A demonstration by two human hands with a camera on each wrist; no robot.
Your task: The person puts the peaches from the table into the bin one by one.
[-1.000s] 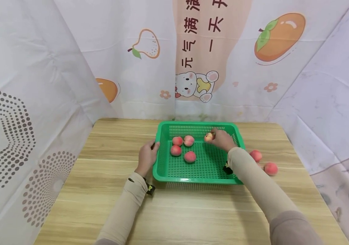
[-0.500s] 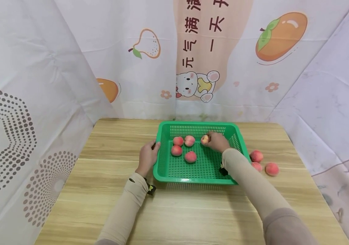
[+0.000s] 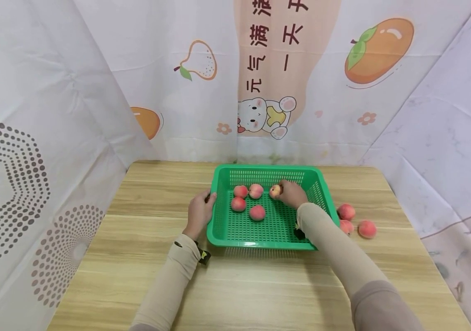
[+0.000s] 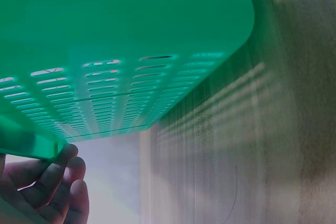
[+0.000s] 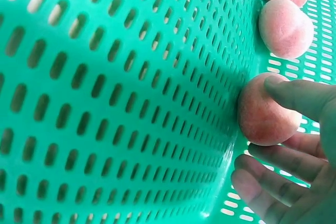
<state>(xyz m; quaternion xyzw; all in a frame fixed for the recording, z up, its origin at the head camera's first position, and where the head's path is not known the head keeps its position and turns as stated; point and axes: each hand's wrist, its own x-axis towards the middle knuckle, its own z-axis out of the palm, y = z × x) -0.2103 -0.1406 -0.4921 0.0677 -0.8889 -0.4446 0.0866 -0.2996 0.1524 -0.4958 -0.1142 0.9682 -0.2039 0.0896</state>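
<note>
A green plastic basket (image 3: 260,245) with slotted walls stands on the wooden table. My left hand (image 3: 199,212) grips its left rim, and in the left wrist view the curled fingers (image 4: 58,177) show under that rim. Inside the basket, toward the back right, my right hand (image 3: 295,196) holds a pale peach (image 3: 275,191). The right wrist view has the thumb on top of this peach (image 5: 265,114), low beside the basket wall, with fingers below it. Several redder peaches sit left of it on the basket floor, the nearest a pinkish peach (image 3: 256,191).
On the table right of the basket lie three more peaches: a red peach (image 3: 346,211), one peach (image 3: 346,226) partly behind the right sleeve, and another peach (image 3: 367,229). A printed curtain (image 3: 202,110) hangs behind the wooden table (image 3: 152,193).
My right hand has moved left and slightly down inside the basket with the peach, slowing over the last half second. The left hand stays on the rim.
</note>
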